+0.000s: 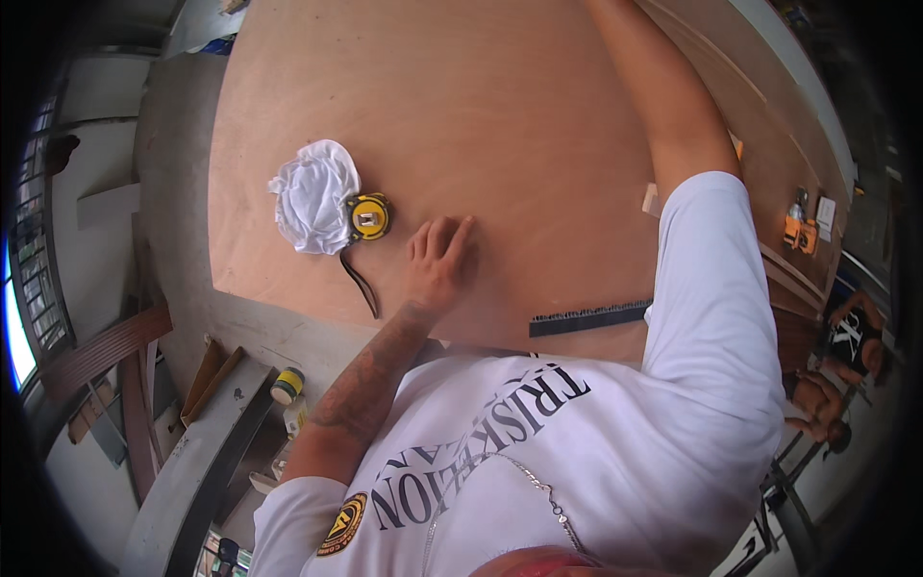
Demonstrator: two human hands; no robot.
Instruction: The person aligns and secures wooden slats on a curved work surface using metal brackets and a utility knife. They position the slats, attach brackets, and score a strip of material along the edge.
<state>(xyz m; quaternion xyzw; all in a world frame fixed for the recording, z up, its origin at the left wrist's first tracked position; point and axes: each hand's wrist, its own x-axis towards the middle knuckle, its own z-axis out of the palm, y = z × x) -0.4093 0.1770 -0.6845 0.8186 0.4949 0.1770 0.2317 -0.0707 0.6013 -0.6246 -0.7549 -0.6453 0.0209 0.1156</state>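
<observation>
My left hand (439, 260) rests on a large sheet of smooth brown plywood (500, 125), its fingers stretched out and holding nothing. Just beyond its fingertips, to the left, lies a yellow and black tape measure (368, 217) with a dark wrist strap. The tape measure touches a crumpled white cloth (315, 200). My right arm reaches far across the board and leaves the picture at the top edge, so the right hand is hidden. Along the board's near edge, between my arms, lies a dark strip (589, 318) with a toothed-looking edge.
At the right, a yellow power tool (800, 231) stands beside a small white box (825, 213). A small wood block (651, 199) shows by my right arm. Lower left are a jar with a yellow band (287, 386), a grey metal beam (197, 471) and leaning boards. People (836, 385) are at the far right.
</observation>
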